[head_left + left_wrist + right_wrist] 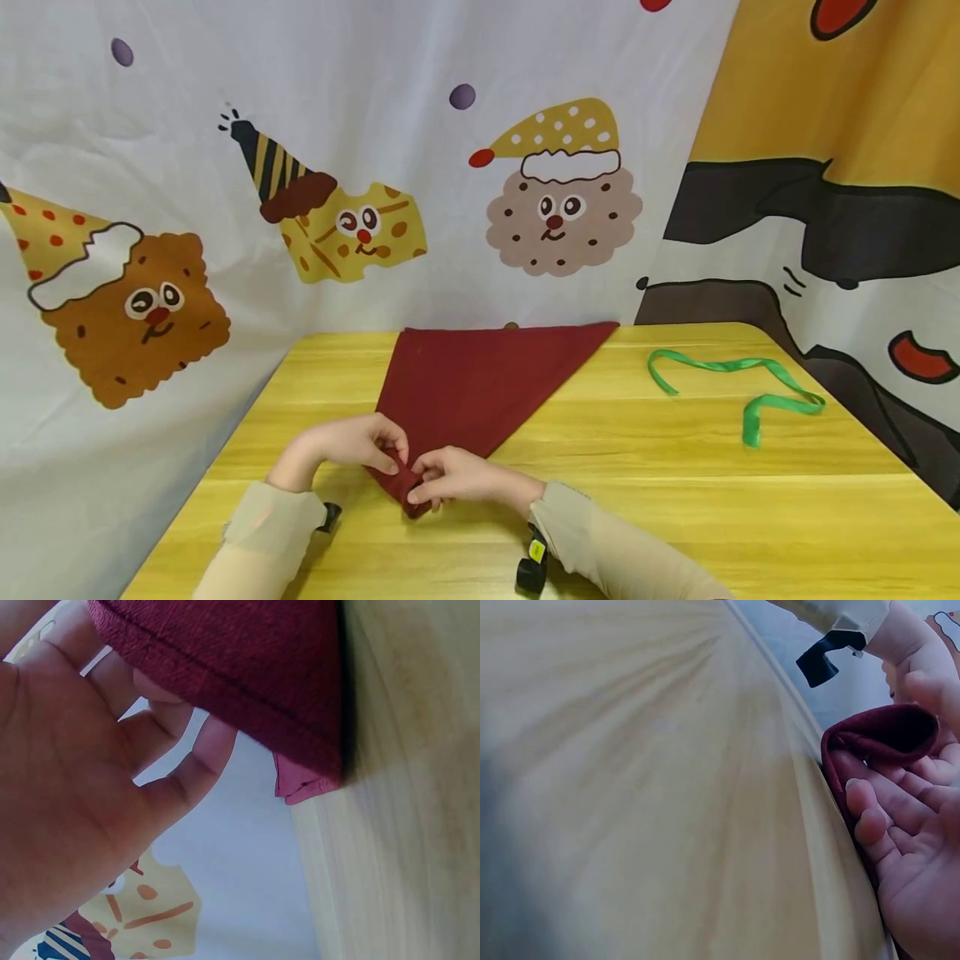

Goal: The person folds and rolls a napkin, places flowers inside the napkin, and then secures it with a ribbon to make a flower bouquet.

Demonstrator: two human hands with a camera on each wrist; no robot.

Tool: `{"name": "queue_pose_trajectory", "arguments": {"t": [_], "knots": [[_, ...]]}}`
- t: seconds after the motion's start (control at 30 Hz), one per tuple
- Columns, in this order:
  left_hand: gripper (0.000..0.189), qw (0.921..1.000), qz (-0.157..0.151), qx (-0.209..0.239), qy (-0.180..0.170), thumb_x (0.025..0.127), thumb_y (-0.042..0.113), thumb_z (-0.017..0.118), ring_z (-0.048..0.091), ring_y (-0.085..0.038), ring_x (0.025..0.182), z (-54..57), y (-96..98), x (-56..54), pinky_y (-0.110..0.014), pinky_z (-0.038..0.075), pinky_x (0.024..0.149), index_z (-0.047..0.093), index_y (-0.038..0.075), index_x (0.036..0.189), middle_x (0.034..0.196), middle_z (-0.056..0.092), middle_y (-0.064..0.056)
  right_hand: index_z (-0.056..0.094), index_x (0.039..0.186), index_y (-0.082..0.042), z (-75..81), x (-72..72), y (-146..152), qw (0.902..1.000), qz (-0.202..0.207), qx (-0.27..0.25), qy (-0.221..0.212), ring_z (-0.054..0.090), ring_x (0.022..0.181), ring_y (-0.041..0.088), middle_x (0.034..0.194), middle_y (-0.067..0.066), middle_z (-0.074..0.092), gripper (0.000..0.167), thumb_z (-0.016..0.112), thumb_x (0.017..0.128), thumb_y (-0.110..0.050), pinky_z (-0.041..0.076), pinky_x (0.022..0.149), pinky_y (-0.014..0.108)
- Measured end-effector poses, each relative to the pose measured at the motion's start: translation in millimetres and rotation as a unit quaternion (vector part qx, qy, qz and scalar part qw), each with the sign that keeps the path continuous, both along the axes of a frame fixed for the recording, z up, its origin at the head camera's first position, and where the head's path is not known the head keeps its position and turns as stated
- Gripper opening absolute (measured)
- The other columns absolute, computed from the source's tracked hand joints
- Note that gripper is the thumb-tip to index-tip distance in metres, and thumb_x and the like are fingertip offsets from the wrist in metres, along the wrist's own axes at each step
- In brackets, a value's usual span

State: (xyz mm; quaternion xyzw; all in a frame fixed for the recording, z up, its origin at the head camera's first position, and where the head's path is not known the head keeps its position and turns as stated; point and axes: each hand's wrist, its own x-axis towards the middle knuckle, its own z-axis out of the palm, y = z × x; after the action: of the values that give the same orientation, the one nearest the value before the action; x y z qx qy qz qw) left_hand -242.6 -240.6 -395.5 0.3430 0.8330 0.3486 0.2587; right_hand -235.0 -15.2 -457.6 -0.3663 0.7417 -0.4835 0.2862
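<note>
A dark red cloth [472, 375] lies on the table in a folded, roughly triangular shape, its near corner turned over into a small roll. My left hand [356, 442] pinches the left side of that roll between thumb and fingers. At the right end of the roll, my right hand [465, 482] grips the cloth with thumb and curled fingers. The left wrist view shows the hemmed cloth edge [247, 667] above the fingers of the left hand [82, 780]. Seen from the right wrist, the cloth's open rolled end [885, 731] curls over the fingers of the right hand [922, 840].
A green ribbon [752, 429] lies loosely bent on the right side of the wood-grain table [637, 517]. Behind and to the left hangs a white curtain [450, 292] printed with cartoon biscuits and cheese. Each wrist wears a black camera, such as the right one [532, 575].
</note>
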Motion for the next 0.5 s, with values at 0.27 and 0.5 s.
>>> {"name": "queue_pose_trajectory", "arguments": {"t": [0.27, 0.5], "knots": [[0.003, 0.9996, 0.018, -0.015, 0.018, 0.087, 0.007, 0.069, 0.041, -0.006, 0.058, -3.8, 5.0, -1.6, -0.022, 0.036, 0.055, 0.068, 0.004, 0.086, 0.070, 0.055, 0.007, 0.062, 0.070, -0.011, -0.1, 4.4, -5.1, 0.9967, -0.073, 0.015, 0.031, 0.045, 0.049, 0.005, 0.056, -0.002, 0.056, 0.030, 0.064, 0.093, -0.031, 0.037, 0.050, 0.019], [0.006, 0.9979, 0.024, -0.029, 0.053, 0.088, 0.012, 0.070, 0.040, -0.005, 0.059, -8.9, 11.2, -4.2, -0.022, 0.036, 0.056, 0.067, 0.013, 0.083, 0.068, 0.050, 0.009, 0.060, 0.060, -0.010, 4.3, 3.5, -4.0, 0.9917, -0.117, 0.036, 0.039, 0.040, 0.046, 0.004, 0.050, -0.006, 0.049, 0.029, 0.066, 0.087, -0.017, 0.032, 0.046, 0.019]]}}
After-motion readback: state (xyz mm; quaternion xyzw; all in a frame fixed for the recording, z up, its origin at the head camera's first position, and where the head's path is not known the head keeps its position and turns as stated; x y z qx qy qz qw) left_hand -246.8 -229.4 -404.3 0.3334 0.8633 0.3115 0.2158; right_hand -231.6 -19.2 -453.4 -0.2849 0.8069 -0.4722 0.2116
